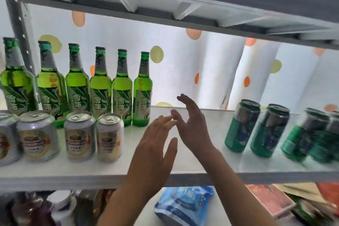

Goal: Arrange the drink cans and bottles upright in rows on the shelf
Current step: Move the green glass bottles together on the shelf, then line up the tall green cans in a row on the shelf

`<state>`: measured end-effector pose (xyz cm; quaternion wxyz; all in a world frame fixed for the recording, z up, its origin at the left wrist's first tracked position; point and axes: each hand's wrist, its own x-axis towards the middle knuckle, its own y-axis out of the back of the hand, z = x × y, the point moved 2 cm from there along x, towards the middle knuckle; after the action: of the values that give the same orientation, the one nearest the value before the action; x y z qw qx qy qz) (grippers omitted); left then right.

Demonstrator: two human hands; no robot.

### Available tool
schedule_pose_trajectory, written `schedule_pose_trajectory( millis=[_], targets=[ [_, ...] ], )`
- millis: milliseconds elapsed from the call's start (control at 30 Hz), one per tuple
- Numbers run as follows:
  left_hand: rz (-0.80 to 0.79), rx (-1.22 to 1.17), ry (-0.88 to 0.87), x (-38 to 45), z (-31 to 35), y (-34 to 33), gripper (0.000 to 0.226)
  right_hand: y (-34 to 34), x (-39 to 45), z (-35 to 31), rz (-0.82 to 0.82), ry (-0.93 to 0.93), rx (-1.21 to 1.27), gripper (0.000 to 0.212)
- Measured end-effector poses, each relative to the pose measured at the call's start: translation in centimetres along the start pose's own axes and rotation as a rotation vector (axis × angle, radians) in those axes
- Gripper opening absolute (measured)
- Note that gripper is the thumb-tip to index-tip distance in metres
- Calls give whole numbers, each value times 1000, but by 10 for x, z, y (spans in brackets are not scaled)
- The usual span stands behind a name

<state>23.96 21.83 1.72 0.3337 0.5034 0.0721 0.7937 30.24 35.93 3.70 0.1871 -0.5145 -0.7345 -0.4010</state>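
Several green beer bottles (100, 86) stand upright in a row at the back left of the white shelf (201, 163). In front of them stands a row of silver cans (79, 136), all upright. At the right, several green cans (242, 126) stand upright in a row. My left hand (156, 145) and my right hand (192, 124) hover over the bare middle of the shelf, fingers straight, holding nothing. Their fingertips come close together, right of the last bottle.
A grey upper shelf (183, 5) hangs close overhead. A dotted white curtain (211, 71) backs the shelf. Below, a blue bag (183, 205), a red packet (269, 200) and dark bottles (36, 209) lie on the lower level. A grey post (20, 24) stands at the left.
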Motion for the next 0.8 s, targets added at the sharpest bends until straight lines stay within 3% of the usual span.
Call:
schedule_pose_trajectory(
  millis=[133,300,800],
  targets=[
    [-65,-245,28,-11,32,-29,43,44,-80,19,153,-121,-94,41],
    [-155,-356,-17,-27,59,-68,43,109,-135,40,311,-242,-178,38],
    [-365,-454,-173,-29,173,-193,43,279,-180,78,438,-331,-421,40]
  ],
)
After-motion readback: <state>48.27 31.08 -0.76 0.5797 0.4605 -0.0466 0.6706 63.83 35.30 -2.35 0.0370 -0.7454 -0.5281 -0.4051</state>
